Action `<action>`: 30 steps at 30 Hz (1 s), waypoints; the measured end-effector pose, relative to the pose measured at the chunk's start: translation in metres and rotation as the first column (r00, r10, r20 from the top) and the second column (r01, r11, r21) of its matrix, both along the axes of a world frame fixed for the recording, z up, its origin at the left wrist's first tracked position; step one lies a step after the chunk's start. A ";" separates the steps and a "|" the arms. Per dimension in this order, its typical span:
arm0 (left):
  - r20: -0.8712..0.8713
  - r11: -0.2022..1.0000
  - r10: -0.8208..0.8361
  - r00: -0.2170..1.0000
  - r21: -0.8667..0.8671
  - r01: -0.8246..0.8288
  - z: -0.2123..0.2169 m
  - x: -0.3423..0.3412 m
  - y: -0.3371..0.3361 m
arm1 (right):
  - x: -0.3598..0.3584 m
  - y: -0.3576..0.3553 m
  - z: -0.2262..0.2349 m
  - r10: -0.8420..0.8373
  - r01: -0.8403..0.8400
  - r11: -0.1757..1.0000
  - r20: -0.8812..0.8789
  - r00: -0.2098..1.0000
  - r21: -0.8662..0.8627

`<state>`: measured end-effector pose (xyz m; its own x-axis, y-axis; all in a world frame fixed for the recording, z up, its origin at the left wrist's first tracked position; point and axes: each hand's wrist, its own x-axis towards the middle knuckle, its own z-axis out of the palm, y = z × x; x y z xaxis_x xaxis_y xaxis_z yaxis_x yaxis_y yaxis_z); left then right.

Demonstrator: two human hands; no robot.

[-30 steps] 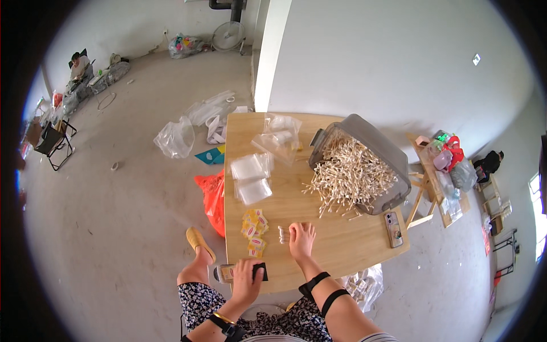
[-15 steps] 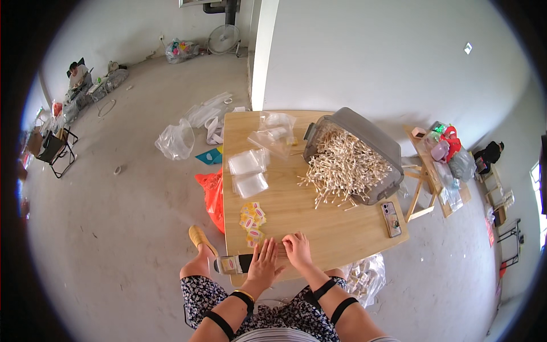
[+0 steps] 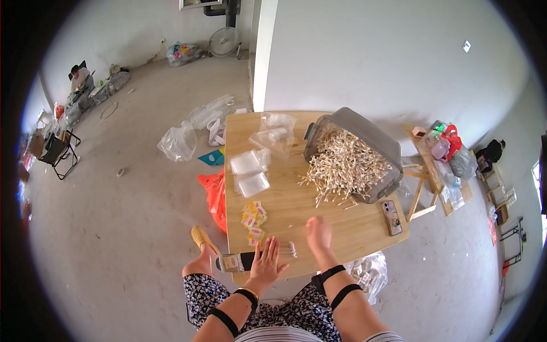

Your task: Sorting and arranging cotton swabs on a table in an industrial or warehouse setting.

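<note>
My left hand lies flat near the table's front edge, fingers stretched out. It covers part of a row of cotton swabs, whose tips stick out to its right. To its left lies a dark strip with a small clear pack bearing a yellow and white label. My right hand is raised over the table, apart from the swabs under my left. Motion blurs its fingers, so I cannot make out whether they hold anything. Farther off, a large heap of cotton swabs spills from a tipped grey plastic bin.
Yellow and white labels lie beyond my left hand on the wooden table. Behind them are stacked clear bags. A phone rests at the right edge. A red bag hangs at the left side. Two other people sit farther away.
My right hand has lifted off the swabs beside my left hand and moved right and away from me. The swab tips now show. My left hand stays flat in place.
</note>
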<state>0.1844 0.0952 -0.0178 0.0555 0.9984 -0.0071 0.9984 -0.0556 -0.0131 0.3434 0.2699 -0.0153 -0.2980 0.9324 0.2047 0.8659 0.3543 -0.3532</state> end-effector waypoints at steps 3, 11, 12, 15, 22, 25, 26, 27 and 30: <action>-0.025 1.000 -0.020 1.000 -0.019 0.019 0.005 -0.002 0.000 | 0.017 0.005 0.017 -0.061 0.080 0.990 -0.158 0.986 0.113; 0.106 0.999 -0.043 0.993 0.018 0.041 0.012 -0.017 -0.001 | 0.015 -0.099 0.020 0.410 -0.402 0.910 0.067 0.910 -0.100; 0.142 0.999 0.003 0.990 0.048 -0.010 0.015 -0.019 -0.001 | 0.013 -0.102 0.018 0.407 -0.400 0.911 0.063 0.911 -0.102; 0.192 0.997 0.067 0.979 0.034 -0.075 0.007 -0.021 -0.002 | 0.007 -0.107 0.011 0.375 -0.369 0.922 0.032 0.926 -0.117; 0.001 0.997 0.079 0.997 -0.006 -0.079 0.000 -0.005 0.005 | -0.019 -0.109 -0.005 0.396 -0.394 0.918 0.181 0.900 -0.048; 0.063 0.997 0.074 0.995 0.011 -0.075 0.002 -0.005 0.005 | -0.019 -0.109 -0.003 0.420 -0.418 0.908 0.089 0.903 -0.037; 0.143 0.997 0.050 0.988 0.043 -0.057 0.004 -0.002 0.005 | -0.019 -0.109 -0.003 0.416 -0.415 0.909 0.071 0.906 -0.036; 0.219 0.996 0.025 0.975 0.075 -0.042 0.005 0.000 0.003 | -0.020 -0.109 -0.003 0.416 -0.414 0.909 0.068 0.907 -0.036; 0.399 0.999 -0.026 0.917 -0.012 0.034 0.006 -0.003 0.007 | -0.022 -0.109 -0.004 0.396 -0.404 0.914 0.275 0.876 -0.027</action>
<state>0.1811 0.1025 -0.0114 0.0876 0.9961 0.0036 0.9183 -0.0822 0.3872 0.3213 0.1609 -0.0189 -0.6918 0.7165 0.0900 0.7080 0.6975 -0.1108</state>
